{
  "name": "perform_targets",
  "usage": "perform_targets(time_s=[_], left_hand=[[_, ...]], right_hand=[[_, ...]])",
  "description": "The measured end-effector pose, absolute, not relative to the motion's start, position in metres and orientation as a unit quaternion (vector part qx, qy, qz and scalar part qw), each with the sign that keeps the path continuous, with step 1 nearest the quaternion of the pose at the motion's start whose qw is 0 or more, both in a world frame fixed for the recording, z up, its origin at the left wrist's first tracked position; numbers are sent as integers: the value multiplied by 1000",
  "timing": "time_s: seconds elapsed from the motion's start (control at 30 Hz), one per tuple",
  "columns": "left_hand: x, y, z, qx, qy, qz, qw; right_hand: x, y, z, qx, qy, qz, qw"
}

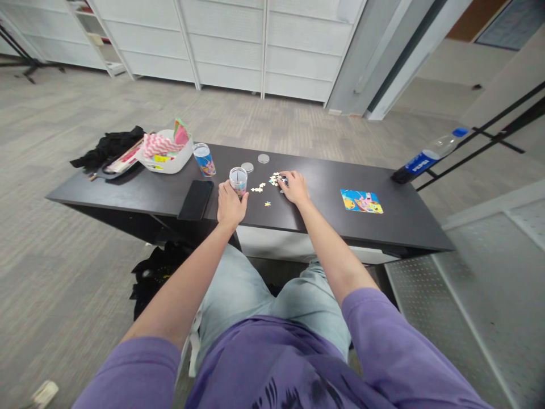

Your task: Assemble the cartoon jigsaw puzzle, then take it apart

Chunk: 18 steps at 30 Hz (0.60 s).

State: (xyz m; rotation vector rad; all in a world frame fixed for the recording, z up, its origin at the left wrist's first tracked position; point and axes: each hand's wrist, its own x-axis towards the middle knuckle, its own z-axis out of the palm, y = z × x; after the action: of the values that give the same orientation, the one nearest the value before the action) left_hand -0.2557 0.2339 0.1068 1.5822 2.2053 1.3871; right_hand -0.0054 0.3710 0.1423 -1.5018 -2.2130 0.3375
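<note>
My left hand (231,205) is wrapped round an open, clear-topped can (238,175) that stands on the dark table. My right hand (293,187) rests at a small pile of puzzle pieces (275,178), its fingers curled over the pile's right side; what lies under the fingertips is hidden. Between the hands lie a few loose pieces (257,189) and a single piece (267,204). Two round lids, a nearer one (247,167) and a farther one (263,158), lie behind them. A completed cartoon picture (361,201) lies flat at the right.
Left of my left hand are a black phone (196,200) and a second printed can (205,160). A white basket (170,165) with packets and a black cloth (111,149) lie farther left. A Pepsi bottle (426,159) stands at the table's right end (426,227).
</note>
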Motion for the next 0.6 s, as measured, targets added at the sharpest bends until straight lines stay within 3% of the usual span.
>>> perform_targets(time_s=[0.23,0.6], left_hand=[[-254,232,113,519,727,447,48],[-257,231,114,531,724,438,48]], right_hand=[[-2,373,140,-545,-785,155,250],[10,390,129,-548,-688,269,392]])
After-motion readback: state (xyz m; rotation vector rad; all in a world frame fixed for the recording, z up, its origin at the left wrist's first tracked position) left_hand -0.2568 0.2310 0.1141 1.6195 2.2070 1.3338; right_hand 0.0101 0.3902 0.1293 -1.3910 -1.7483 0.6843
